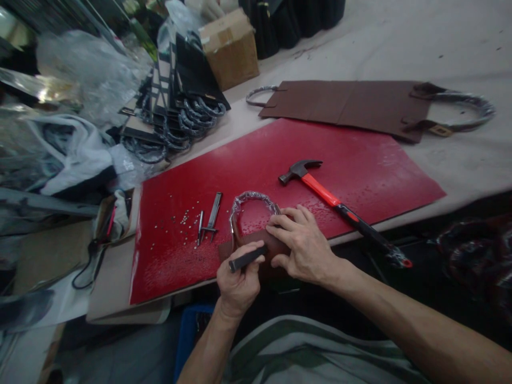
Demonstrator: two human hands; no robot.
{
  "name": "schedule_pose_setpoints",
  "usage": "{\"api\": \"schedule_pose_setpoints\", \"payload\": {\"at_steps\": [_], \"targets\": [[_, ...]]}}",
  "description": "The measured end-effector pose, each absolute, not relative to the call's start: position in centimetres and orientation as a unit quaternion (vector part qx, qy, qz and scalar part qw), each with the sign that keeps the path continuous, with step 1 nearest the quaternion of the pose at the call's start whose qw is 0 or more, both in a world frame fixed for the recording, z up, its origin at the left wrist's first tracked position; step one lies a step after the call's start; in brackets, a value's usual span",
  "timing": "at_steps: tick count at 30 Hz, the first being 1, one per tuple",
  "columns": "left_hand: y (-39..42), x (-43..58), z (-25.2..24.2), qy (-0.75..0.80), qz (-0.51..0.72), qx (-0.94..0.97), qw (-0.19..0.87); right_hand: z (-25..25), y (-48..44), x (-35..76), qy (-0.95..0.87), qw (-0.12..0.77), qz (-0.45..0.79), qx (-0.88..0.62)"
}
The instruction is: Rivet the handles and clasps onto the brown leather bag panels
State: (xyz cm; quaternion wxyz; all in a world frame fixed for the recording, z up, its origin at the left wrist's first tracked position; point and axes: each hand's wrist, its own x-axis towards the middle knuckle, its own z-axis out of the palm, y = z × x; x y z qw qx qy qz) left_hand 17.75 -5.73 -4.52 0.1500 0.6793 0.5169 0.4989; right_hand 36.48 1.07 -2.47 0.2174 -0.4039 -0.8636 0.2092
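My left hand (240,277) is closed around a dark, bar-shaped leather punch (248,258). The punch is tilted, and its working tip is hidden. Under both hands lies a brown leather bag panel (276,242), its looped handle (252,195) wrapped in clear film and pointing away from me. My right hand (306,245) holds the panel down beside the handle's right end, fingers over the leather and thumb apart. A claw hammer (320,189) with an orange and black grip rests just beyond my right hand. Left of the handle are a caliper-like metal tool (214,213) and a thin metal rod (200,226).
The red mat (240,154) carries small pale discs (184,217) at its left. Behind it lies a long brown bag panel (344,104) with two wrapped handles. Black panels with handles (180,117) are piled at the back left near a cardboard box (230,50).
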Motion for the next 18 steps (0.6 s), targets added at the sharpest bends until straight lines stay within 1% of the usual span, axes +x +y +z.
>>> {"api": "schedule_pose_setpoints", "payload": {"at_steps": [3, 13, 18], "targets": [[-5.6, 17.9, -4.5, 0.511, 0.496, 0.686, 0.150, -2.5, 1.1, 36.5, -0.863, 0.223, 0.209, -0.403], [-4.9, 18.4, -3.6, 0.524, 0.454, 0.717, 0.077, -2.3, 1.1, 36.5, -0.867, 0.219, 0.206, -0.398], [-4.5, 18.7, -3.4, 0.522, 0.437, 0.730, 0.068, -2.4, 1.2, 36.5, -0.866, 0.223, 0.209, -0.396]]}}
